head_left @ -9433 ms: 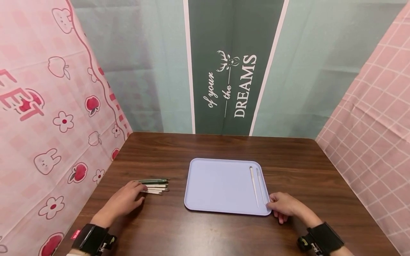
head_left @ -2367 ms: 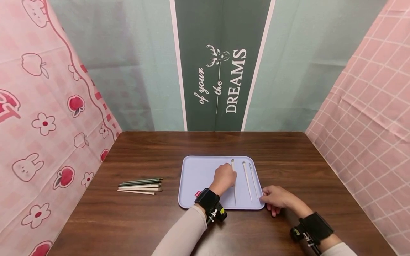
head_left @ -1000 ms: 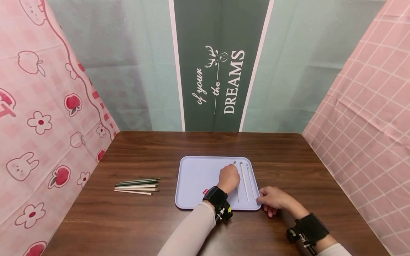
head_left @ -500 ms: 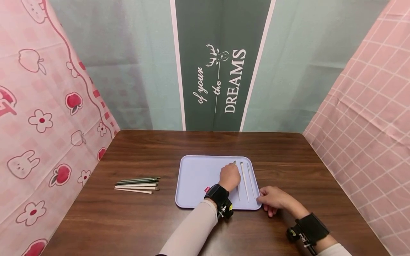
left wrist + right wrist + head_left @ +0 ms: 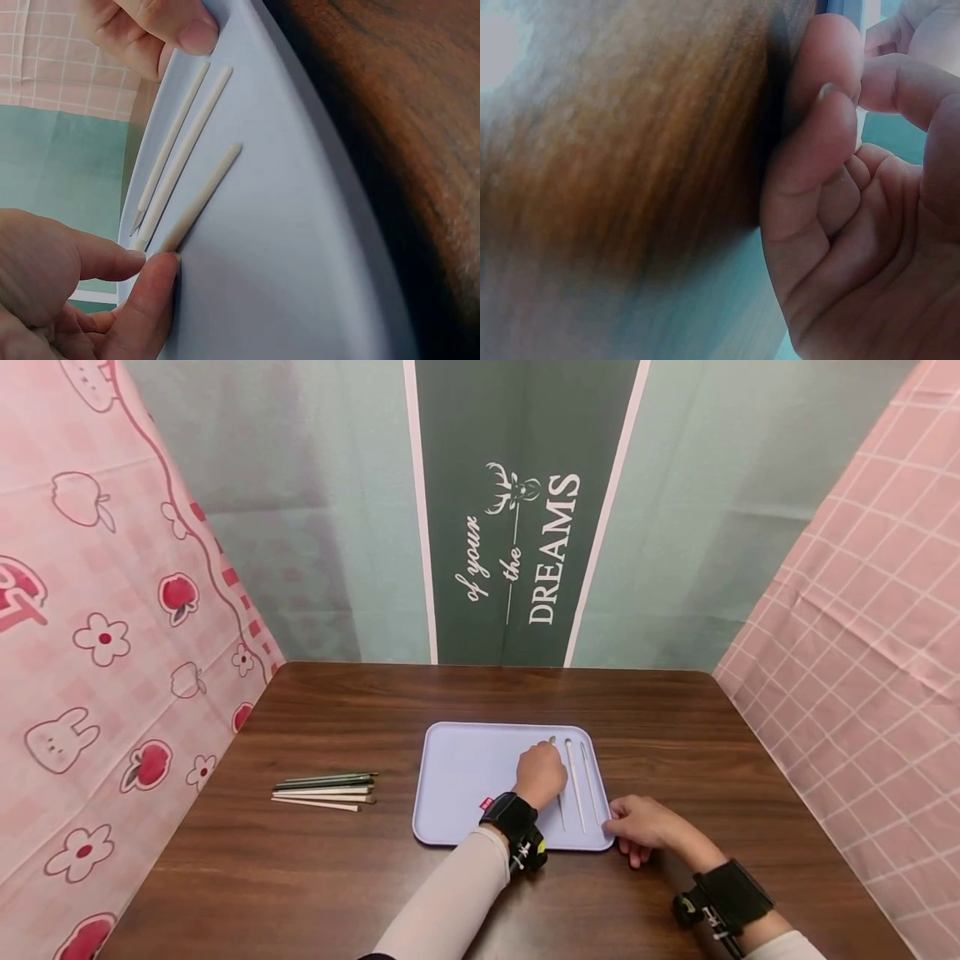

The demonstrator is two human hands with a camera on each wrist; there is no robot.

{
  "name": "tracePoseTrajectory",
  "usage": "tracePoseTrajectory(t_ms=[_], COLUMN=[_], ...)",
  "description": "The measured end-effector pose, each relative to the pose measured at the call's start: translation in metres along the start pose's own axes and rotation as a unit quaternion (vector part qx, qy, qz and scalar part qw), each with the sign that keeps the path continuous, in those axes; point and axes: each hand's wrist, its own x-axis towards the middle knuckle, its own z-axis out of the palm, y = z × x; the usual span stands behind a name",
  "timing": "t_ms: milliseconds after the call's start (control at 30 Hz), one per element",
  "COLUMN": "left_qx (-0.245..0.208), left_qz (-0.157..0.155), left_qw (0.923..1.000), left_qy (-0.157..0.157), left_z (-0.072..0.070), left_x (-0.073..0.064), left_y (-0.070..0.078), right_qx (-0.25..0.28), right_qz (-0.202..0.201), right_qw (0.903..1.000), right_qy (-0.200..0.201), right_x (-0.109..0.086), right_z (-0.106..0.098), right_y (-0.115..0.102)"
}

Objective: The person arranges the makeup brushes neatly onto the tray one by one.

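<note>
On the lavender tray (image 5: 465, 777) my left hand (image 5: 540, 774) pinches a pale-handled makeup brush (image 5: 206, 191) between thumb and fingers, its handle lying along the tray. The hand covers the brush's middle in the head view. Two more pale brushes lie to its right: one with a small soft tip (image 5: 576, 785) and a thinner one (image 5: 591, 783) near the tray's right rim. With thumb and bent fingers, my right hand (image 5: 641, 827) grips the tray's near right corner; in the right wrist view its fingers hide most of the rim.
Left of the tray, a bundle of brushes rests on the brown wooden table (image 5: 360, 877), with dark green handles (image 5: 326, 782) behind pale ones (image 5: 318, 796). A pink curtain (image 5: 142, 710) borders the left side, a pink checked one (image 5: 847, 677) the right, and a green cloth hangs behind.
The left hand has gone from the bundle to the tray, where a third brush now lies. That brush has shifted right, nearer the other two. The right hand stays at the corner.
</note>
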Motion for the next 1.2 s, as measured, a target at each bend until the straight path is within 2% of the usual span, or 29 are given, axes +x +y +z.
tracePoseTrajectory(t_ms=[433, 767, 967, 1200], left_qx=[-0.025, -0.021, 0.010, 0.046], left_qz=[-0.006, -0.004, -0.012, 0.015], left_qw=[0.9996, 0.9996, 0.9996, 0.9986], left_qy=[-0.014, -0.020, -0.021, -0.023], left_z=[-0.002, -0.008, -0.011, -0.024], left_x=[0.000, -0.005, -0.006, -0.014], left_y=[-0.001, -0.001, -0.004, -0.008], right_qx=[-0.001, -0.003, -0.005, -0.005], right_qz=[0.001, 0.007, 0.004, -0.003], right_qw=[1.0000, 1.0000, 1.0000, 0.9999], right_qy=[-0.003, -0.005, -0.007, -0.010], right_x=[0.001, 0.001, -0.001, -0.001], right_z=[0.000, 0.000, -0.001, -0.002], right_y=[0.000, 0.001, -0.001, -0.002])
